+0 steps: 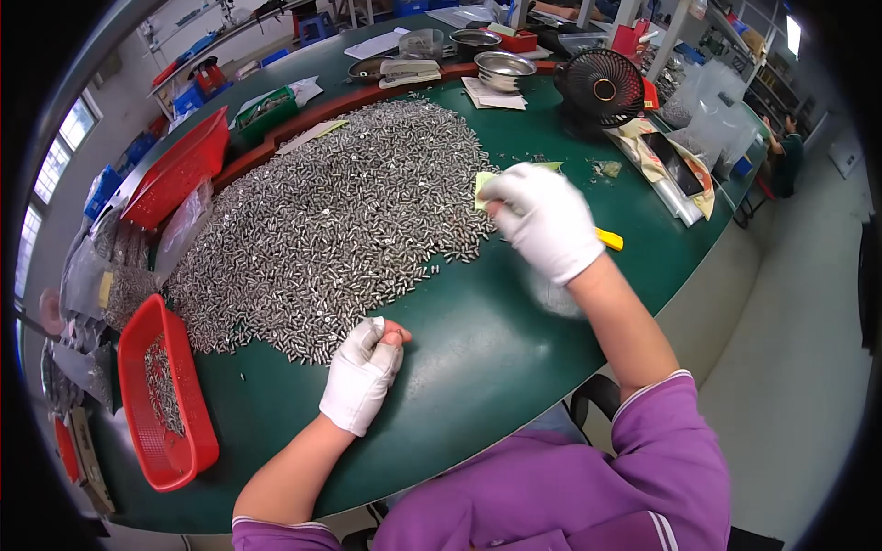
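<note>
Most of the small metal pins lay heaped on the green tabletop — few (at nine o'clock) filled the red basket. Left hand was clenched; right hand grasped a yellow card.

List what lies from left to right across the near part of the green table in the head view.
Red plastic basket holding some small metal pieces → left hand in a white glove → big heap of small silvery metal pieces → right hand in a white glove → yellow tool handle.
</note>
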{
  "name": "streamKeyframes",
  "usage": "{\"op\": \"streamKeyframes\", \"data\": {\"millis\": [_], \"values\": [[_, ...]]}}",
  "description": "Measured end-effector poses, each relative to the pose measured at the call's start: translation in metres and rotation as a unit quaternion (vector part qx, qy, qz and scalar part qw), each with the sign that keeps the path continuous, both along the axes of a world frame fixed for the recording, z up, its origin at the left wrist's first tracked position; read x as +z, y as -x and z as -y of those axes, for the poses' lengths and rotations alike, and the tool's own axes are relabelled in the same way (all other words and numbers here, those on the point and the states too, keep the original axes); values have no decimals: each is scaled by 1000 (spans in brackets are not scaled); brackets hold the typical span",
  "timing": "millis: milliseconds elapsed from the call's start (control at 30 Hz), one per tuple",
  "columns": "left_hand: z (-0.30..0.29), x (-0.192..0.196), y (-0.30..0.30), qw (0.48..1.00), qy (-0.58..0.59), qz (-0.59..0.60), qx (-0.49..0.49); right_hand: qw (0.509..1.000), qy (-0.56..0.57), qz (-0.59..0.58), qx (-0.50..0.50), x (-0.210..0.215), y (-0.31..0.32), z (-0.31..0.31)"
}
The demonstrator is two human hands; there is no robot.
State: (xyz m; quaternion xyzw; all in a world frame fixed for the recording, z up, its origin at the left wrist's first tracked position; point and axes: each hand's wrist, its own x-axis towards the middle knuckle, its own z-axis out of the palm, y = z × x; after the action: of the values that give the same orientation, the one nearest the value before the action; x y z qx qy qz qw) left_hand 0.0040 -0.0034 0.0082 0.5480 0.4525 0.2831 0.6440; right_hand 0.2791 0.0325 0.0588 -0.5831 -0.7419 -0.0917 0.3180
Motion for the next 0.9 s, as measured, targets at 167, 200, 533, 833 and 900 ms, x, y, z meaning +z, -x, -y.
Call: {"op": "streamKeyframes", "data": {"millis": [167, 200, 533, 833, 900], "values": [[4, -3, -7, 927, -283, -246, -18, 954, 134, 83, -254, -7, -74, 41], [5, 1, -9, 904, -326, -276, -32, 949, 142, 87, -269, -14, -85, 50], [9, -3, -12, 859, -396, -322, -39, 974, -16, -25, -226, -61, -103, 79], [9, -2, -8, 849, -414, -323, -57, 985, 171, 29, 6, -38, 9, 132], [9, -6, -9, 848, -439, -293, -42, 983, 170, 69, -14, -39, 13, 133]]}}
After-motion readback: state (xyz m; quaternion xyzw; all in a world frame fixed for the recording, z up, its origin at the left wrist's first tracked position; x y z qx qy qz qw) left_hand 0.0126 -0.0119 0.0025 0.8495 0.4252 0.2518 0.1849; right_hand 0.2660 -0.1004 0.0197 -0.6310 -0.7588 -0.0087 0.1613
